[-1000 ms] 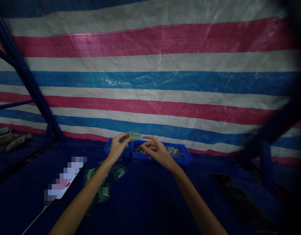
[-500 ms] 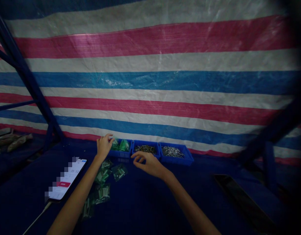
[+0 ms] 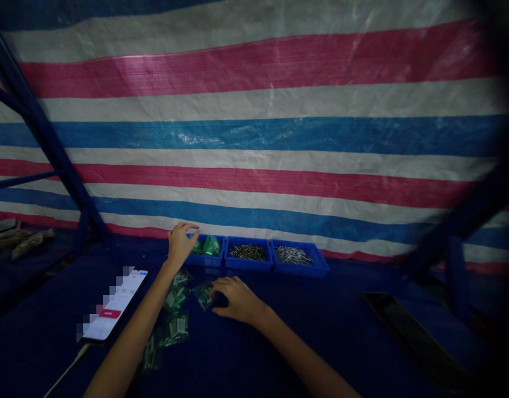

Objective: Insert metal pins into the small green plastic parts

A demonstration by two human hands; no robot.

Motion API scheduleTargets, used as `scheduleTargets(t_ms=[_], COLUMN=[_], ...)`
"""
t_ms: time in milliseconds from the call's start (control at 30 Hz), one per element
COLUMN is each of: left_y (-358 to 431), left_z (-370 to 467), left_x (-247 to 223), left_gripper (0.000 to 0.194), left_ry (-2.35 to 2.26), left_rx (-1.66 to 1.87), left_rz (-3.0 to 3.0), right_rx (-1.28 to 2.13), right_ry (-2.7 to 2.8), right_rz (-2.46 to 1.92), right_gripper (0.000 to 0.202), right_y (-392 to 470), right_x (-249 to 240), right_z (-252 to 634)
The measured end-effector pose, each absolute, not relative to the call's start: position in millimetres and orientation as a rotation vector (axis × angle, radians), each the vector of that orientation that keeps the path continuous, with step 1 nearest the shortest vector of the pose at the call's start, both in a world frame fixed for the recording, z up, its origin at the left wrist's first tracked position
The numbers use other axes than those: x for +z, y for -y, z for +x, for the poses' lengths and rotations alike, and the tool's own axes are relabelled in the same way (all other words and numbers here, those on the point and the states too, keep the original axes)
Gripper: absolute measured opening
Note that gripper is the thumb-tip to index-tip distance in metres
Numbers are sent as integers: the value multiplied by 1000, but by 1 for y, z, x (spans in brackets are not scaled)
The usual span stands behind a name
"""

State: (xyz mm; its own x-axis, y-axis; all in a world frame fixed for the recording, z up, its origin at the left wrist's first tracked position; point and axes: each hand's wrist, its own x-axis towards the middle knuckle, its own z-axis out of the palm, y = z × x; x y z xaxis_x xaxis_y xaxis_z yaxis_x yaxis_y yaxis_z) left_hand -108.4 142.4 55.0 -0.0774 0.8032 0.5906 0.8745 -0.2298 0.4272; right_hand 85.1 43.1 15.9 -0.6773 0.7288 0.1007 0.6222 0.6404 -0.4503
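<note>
My left hand (image 3: pixel 182 243) is raised at the left end of a blue bin (image 3: pixel 210 262) holding green plastic bags (image 3: pixel 211 245). Its thumb and index finger curve with a small gap between them, and nothing shows in it. Lower and to the right, my right hand (image 3: pixel 236 299) has its fingertips at the edge of a small clear bag of parts (image 3: pixel 203 294). The thumb stands apart from the fingers. Several similar small bags (image 3: pixel 175 328) lie on the blue table surface between my forearms.
Beside the bag bin stand a blue bin of brownish screws or nails (image 3: pixel 246 252) and one of silvery ones (image 3: pixel 293 255). A lit phone (image 3: pixel 115 307) with a cable lies left, a dark phone-like slab (image 3: pixel 403 326) right. Striped sheeting (image 3: pixel 254 132) hangs behind, between blue frame bars (image 3: pixel 51 138).
My right hand has come down from in front of the middle bin to the small bag on the table. The left hand has shifted slightly right, its thumb and index finger now curved further out.
</note>
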Motion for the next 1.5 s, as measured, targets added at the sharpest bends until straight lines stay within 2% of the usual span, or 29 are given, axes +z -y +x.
scheduleTargets(t_ms=[100,300,567,767,967,1033,1167,1267,1333,1433,1500], left_y=[-137,-124,-93,-64,-48,-46,-44,-45,-47,-55,-66], left_z=[-102,-91,-68,-48,-36,-35,-35,-37,-39,-42,-45], left_x=[66,83,108,120,126,127,127,128,128,125,117], left_gripper=[18,26,26,24,17,17,19,9,2,7,16], left_ry=[1817,1711,1620,1550,1476,1444,1268,1125,1081,1216,1401], left_rx=[-1318,-1593,-1760,-1874,-2230,-2266,-2192,-2123,-2060,-2009,-2044], left_rz=[-2102,-2231,-2640,-2964,-2988,-2913,-2842,-2815,-2795,-2757,-2712], right_rx=[433,384,890,984,847,780,555,272,136,164,327], right_ry=[2598,2510,1775,1556,1560,1572,1586,1683,1765,1741,1654], right_rz=[-1128,-1156,-980,-830,-817,-828,-808,-773,-773,-883,-1003], right_gripper=[15,26,29,26,36,34,19,8,11,6,28], right_y=[-48,-52,-62,-46,-28,-26,-25,-24,-25,-28,-30], right_x=[16,19,59,110,128,128,130,132,131,127,123], right_z=[86,92,106,126,129,130,131,131,132,131,128])
